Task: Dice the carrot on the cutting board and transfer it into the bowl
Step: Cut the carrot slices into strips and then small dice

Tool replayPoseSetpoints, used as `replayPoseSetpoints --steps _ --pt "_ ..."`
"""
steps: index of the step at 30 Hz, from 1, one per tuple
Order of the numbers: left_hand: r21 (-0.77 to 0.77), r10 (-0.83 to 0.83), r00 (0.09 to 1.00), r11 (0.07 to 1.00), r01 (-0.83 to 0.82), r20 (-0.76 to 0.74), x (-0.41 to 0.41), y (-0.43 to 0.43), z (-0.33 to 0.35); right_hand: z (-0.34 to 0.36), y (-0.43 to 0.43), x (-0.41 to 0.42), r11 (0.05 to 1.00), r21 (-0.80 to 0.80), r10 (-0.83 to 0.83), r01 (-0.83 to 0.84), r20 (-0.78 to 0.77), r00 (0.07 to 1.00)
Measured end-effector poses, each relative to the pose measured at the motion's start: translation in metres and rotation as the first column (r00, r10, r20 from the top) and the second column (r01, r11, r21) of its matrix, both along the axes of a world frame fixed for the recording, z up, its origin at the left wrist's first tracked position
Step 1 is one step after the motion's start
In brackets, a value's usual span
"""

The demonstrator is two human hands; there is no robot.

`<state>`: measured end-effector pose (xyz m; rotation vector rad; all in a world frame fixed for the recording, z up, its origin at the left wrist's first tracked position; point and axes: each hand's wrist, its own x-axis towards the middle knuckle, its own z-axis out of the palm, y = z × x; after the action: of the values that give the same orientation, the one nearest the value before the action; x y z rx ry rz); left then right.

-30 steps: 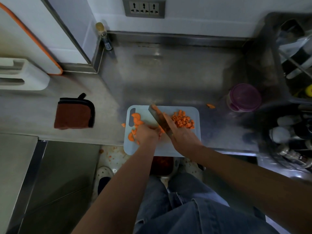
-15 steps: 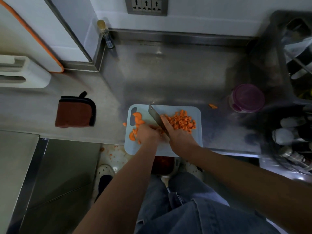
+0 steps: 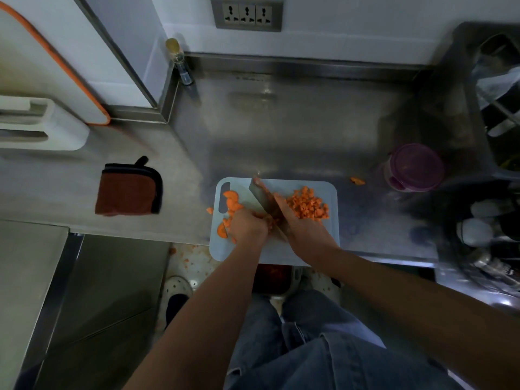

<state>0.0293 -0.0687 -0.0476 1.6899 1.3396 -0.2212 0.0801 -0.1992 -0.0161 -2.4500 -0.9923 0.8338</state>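
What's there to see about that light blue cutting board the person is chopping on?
The cutting board is a pale blue rounded rectangle, plastic by the look, lying flat on the steel counter, its near edge seemingly past the counter's front. A handle slot is cut at its left end. On its left lie carrot slices, on its right a diced carrot pile. Between them the knife slants across it, gripped by the right hand; the left hand holds more slices down beside the blade.

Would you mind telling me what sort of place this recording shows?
Most likely a kitchen: a steel counter, a cutting board with diced carrot, and a knife in use.
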Motion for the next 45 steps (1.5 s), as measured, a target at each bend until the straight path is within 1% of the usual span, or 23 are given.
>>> replayPoseSetpoints --steps 2,3,5,6,8,9,10,11,12,13,14,15,16,18,22,27,31,36,39,42,45 --pt "0.013 -0.023 1.0 1.0 0.023 -0.011 -0.002 0.001 -0.004 0.003 -0.003 0.005 0.991 0.112 -0.07 0.071 -0.018 0.997" --pt "0.023 -0.024 1.0 0.999 0.024 -0.012 -0.002 0.001 -0.007 0.003 -0.003 0.009 0.982 0.156 -0.108 0.107 -0.001 0.994" --pt "0.062 -0.027 1.0 0.998 0.028 -0.009 -0.001 0.003 -0.01 0.004 -0.002 0.019 0.968 0.202 -0.162 0.149 0.052 0.985" --pt "0.102 -0.047 0.999 0.994 0.05 -0.026 0.0 0.004 -0.006 0.006 -0.002 0.022 0.96 0.213 -0.192 0.18 0.035 0.981" --pt "0.204 -0.14 0.989 0.968 0.147 -0.049 0.002 0.003 0.01 0.006 -0.004 0.027 0.949 0.214 -0.232 0.231 -0.02 0.973" --pt "0.252 -0.216 0.975 0.942 0.224 -0.059 0.001 0.002 0.018 0.006 -0.006 0.028 0.945 0.214 -0.245 0.247 -0.036 0.969" --pt "0.306 -0.318 0.946 0.897 0.32 -0.057 0.0 0.003 0.021 0.006 -0.008 0.029 0.943 0.213 -0.253 0.258 -0.047 0.966" --pt "0.372 -0.439 0.897 0.824 0.426 -0.053 -0.002 0.004 0.022 0.005 -0.01 0.029 0.941 0.212 -0.257 0.263 -0.056 0.965" --pt "0.428 -0.574 0.816 0.721 0.545 -0.072 -0.004 0.006 0.02 0.005 -0.012 0.028 0.941 0.21 -0.256 0.265 -0.069 0.964" --pt "0.475 -0.689 0.715 0.594 0.649 -0.116 -0.004 0.006 0.02 0.004 -0.014 0.026 0.943 0.205 -0.253 0.263 -0.075 0.965" --pt "0.494 -0.762 0.623 0.478 0.726 -0.177 -0.004 0.007 0.017 0.003 -0.016 0.024 0.946 0.197 -0.249 0.259 -0.074 0.966" --pt "0.495 -0.798 0.557 0.397 0.773 -0.229 -0.002 0.007 0.016 0.003 -0.018 0.022 0.949 0.189 -0.245 0.254 -0.068 0.967" --pt "0.496 -0.81 0.523 0.35 0.795 -0.267 0.0 0.006 0.015 0.002 -0.019 0.021 0.951 0.183 -0.242 0.249 -0.06 0.968" --pt "0.51 -0.806 0.508 0.313 0.801 -0.304 0.003 0.005 0.014 0.002 -0.022 0.02 0.953 0.183 -0.237 0.243 -0.051 0.97" --pt "0.521 -0.777 0.542 0.334 0.786 -0.319 0.005 0.005 0.012 0.006 -0.022 0.016 0.962 0.202 -0.179 0.185 -0.051 0.983" --pt "0.491 -0.726 0.636 0.468 0.735 -0.261 -0.004 0.002 0.011 0.011 -0.019 0.011 0.982 0.12 -0.139 0.147 -0.071 0.988" --pt "0.502 -0.703 0.678 0.517 0.693 -0.212 -0.01 0.001 0.008 0.008 -0.017 0.007 0.991 0.091 -0.097 0.101 -0.046 0.994" --pt "0.462 -0.627 0.762 0.634 0.62 -0.161 -0.01 -0.001 0.004 0.014 -0.014 0.001 0.996 -0.066 -0.058 0.058 0.004 0.998" --pt "0.445 -0.606 0.78 0.663 0.602 -0.153 -0.008 -0.001 0.003 0.012 -0.011 -0.005 0.992 -0.127 -0.01 0.014 0.033 0.999" --pt "0.4 -0.591 0.793 0.697 0.595 -0.148 -0.006 -0.001 0.003 0.009 -0.008 -0.009 0.993 -0.118 -0.017 0.018 0.014 1.0" --pt "0.396 -0.598 0.789 0.697 0.598 -0.141 -0.008 0.001 0.002 0.008 -0.005 -0.006 0.995 -0.095 -0.038 0.04 0.025 0.999"
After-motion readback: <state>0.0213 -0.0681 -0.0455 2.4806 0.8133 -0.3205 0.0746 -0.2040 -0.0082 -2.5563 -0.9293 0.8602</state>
